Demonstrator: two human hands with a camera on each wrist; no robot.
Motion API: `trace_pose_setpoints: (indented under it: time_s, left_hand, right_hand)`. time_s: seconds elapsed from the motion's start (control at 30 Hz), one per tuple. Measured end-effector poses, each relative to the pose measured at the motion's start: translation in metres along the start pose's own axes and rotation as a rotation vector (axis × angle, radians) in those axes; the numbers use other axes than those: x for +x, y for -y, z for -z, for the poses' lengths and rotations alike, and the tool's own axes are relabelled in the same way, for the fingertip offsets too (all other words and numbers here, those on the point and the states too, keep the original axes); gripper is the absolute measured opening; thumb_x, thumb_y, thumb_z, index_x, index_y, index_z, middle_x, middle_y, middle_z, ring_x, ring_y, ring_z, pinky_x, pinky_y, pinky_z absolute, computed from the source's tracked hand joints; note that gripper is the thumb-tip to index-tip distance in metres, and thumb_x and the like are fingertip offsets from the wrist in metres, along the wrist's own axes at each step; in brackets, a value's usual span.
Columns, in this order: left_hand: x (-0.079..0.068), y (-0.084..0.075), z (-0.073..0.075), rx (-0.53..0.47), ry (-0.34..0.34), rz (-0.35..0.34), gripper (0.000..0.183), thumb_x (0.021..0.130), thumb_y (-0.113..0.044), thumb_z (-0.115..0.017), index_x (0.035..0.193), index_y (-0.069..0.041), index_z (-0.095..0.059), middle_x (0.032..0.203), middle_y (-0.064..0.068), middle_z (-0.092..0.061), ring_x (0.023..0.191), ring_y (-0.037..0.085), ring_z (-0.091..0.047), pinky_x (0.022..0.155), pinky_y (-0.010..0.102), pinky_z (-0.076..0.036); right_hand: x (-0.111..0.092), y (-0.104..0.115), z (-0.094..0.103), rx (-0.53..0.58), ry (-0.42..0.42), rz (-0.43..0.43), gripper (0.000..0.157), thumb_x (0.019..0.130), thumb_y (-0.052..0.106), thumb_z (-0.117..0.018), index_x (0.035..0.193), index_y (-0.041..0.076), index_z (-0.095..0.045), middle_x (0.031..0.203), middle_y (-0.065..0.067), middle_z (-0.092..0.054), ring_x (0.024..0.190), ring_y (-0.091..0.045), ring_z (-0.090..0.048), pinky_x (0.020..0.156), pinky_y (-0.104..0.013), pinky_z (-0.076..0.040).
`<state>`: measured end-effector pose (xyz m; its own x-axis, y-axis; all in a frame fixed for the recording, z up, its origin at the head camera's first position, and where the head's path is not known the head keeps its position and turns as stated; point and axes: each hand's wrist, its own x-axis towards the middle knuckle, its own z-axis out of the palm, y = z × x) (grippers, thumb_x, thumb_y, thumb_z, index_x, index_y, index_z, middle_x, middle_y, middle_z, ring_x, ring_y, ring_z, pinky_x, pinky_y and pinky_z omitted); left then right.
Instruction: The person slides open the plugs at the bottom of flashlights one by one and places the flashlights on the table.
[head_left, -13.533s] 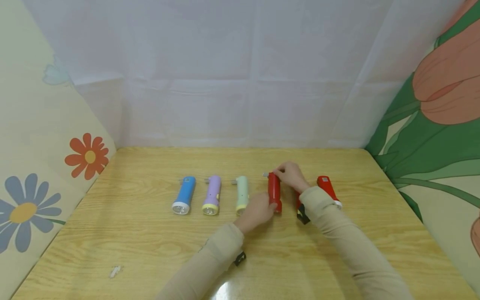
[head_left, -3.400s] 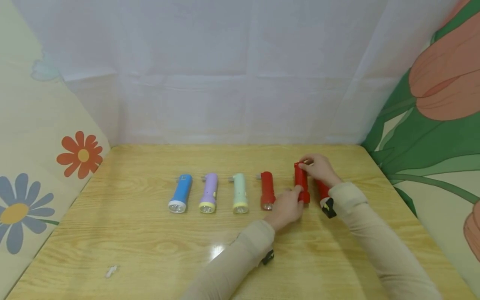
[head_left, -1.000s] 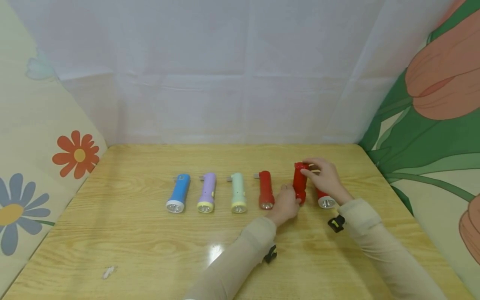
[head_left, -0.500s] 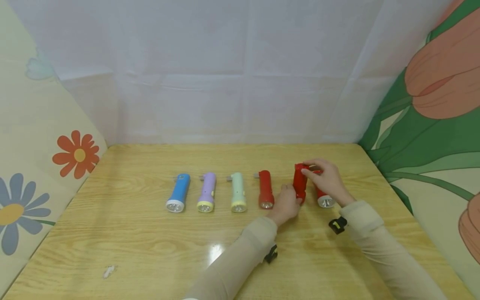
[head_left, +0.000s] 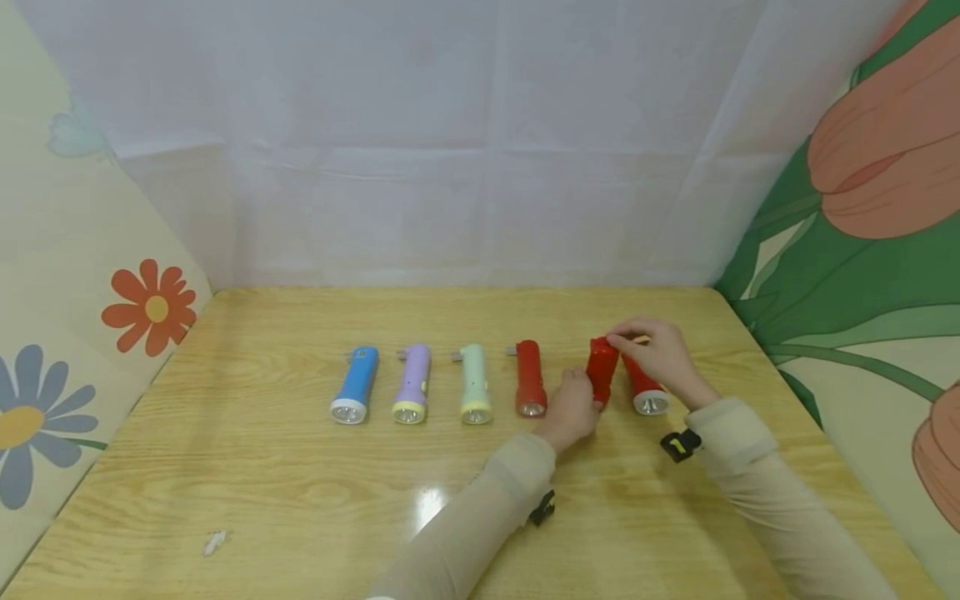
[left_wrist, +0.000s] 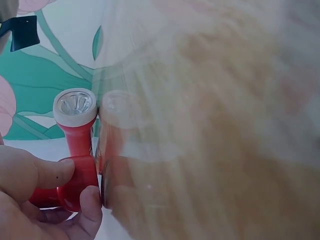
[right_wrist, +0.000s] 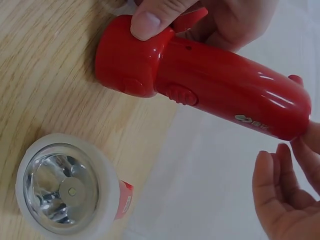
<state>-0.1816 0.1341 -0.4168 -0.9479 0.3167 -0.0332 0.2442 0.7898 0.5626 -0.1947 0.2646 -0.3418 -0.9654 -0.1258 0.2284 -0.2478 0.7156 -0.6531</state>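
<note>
A red flashlight is raised at its tail end, its head toward the table. My left hand grips the flashlight's head; in the left wrist view the thumb presses on it. My right hand holds the tail end by the fingertips, the other fingers loosely bent in the right wrist view. A slide switch shows on the flashlight's side. Just right lies a red flashlight with a white rim, partly behind the right hand. Left of my hands lies another red flashlight, metal plug prongs sticking out.
Farther left in the row lie a mint-green flashlight, a purple one and a blue one, each with prongs out. They rest on a wooden table. A white cloth hangs behind it.
Earlier both hands were on the red flashlight that now lies to the left; they moved right to this one. In the last half second its tail end dipped slightly, and my right hand shifted slightly right.
</note>
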Motion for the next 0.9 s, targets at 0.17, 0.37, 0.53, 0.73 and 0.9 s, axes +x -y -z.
trace_pose_setpoints:
  time_s: [0.17, 0.37, 0.53, 0.73, 0.9]
  left_hand:
    - [0.0008, -0.0001, 0.0017, 0.001, 0.0, 0.013, 0.037, 0.082, -0.023, -0.068, 0.106, -0.001, -0.051, 0.091, 0.007, -0.051, 0.073, 0.016, -0.056, 0.061, 0.023, -0.047]
    - [0.0025, 0.0007, 0.0022, -0.028, -0.001, 0.005, 0.035, 0.08, -0.023, -0.07, 0.103, -0.002, -0.053, 0.089, 0.006, -0.052, 0.073, 0.015, -0.055, 0.062, 0.023, -0.047]
    - [0.0022, 0.0008, 0.0029, -0.005, -0.006, -0.016, 0.032, 0.08, -0.022, -0.07, 0.1, -0.002, -0.056, 0.088, 0.005, -0.052, 0.072, 0.014, -0.055, 0.062, 0.022, -0.046]
    - [0.0019, 0.0009, 0.0045, 0.054, -0.041, -0.027, 0.025, 0.078, -0.019, -0.071, 0.095, -0.005, -0.058, 0.085, 0.004, -0.053, 0.07, 0.014, -0.054, 0.059, 0.023, -0.046]
    - [0.0034, -0.0002, 0.0038, 0.102, -0.035, -0.02, 0.026, 0.078, -0.021, -0.071, 0.095, -0.006, -0.058, 0.084, 0.003, -0.054, 0.07, 0.013, -0.054, 0.059, 0.023, -0.046]
  right_hand:
    - [-0.0013, 0.0017, -0.0002, -0.015, -0.013, 0.023, 0.017, 0.087, 0.014, -0.062, 0.092, -0.002, -0.067, 0.092, -0.016, -0.065, 0.084, -0.029, -0.058, 0.075, -0.044, -0.048]
    - [-0.0019, 0.0011, -0.0003, -0.039, -0.017, 0.039, 0.012, 0.086, 0.011, -0.062, 0.088, -0.001, -0.066, 0.087, -0.015, -0.065, 0.081, -0.027, -0.057, 0.072, -0.04, -0.046]
    - [-0.0027, 0.0024, 0.0007, -0.075, -0.007, 0.06, 0.01, 0.086, 0.008, -0.062, 0.084, -0.001, -0.065, 0.082, -0.013, -0.065, 0.075, -0.025, -0.057, 0.065, -0.034, -0.045]
    - [-0.0046, 0.0031, 0.0019, -0.079, 0.014, 0.06, 0.008, 0.085, 0.006, -0.062, 0.083, -0.002, -0.064, 0.08, -0.012, -0.064, 0.073, -0.024, -0.057, 0.064, -0.032, -0.045]
    - [-0.0056, 0.0028, 0.0025, -0.079, 0.021, 0.066, 0.007, 0.085, 0.004, -0.061, 0.082, -0.002, -0.064, 0.079, -0.012, -0.064, 0.073, -0.025, -0.058, 0.065, -0.035, -0.046]
